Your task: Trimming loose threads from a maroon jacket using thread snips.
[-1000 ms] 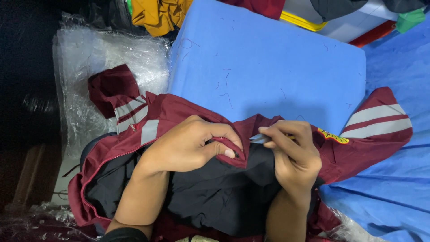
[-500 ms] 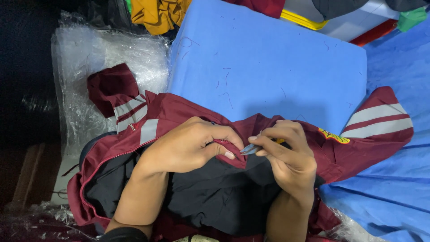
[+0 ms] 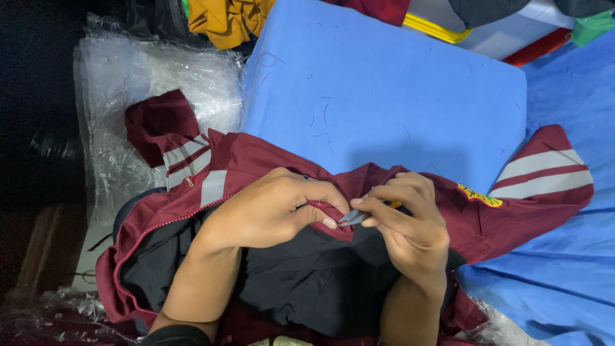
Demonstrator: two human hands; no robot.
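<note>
A blue pad (image 3: 384, 96) lay bare beyond the maroon jacket (image 3: 256, 160), which overlapped its near edge. The left hand (image 3: 269, 208) pinched the jacket's edge shut; the right hand (image 3: 410, 224) gripped small snips (image 3: 352, 218), fingers closed.

Jacket (image 3: 256, 160) lies open across the near edge of the foam pad (image 3: 384, 96), lining (image 3: 301, 288) facing up. One sleeve (image 3: 160, 125) extends left onto the plastic wrap (image 3: 147, 77); the other sleeve (image 3: 544, 166) extends right onto the cloth sheet (image 3: 570, 282). Both hands rest on the jacket's middle: left hand (image 3: 269, 208) beside right hand (image 3: 410, 221), fingertips touching at a small metal tool (image 3: 352, 218). Heap of garments (image 3: 224, 19) behind the pad.
</note>
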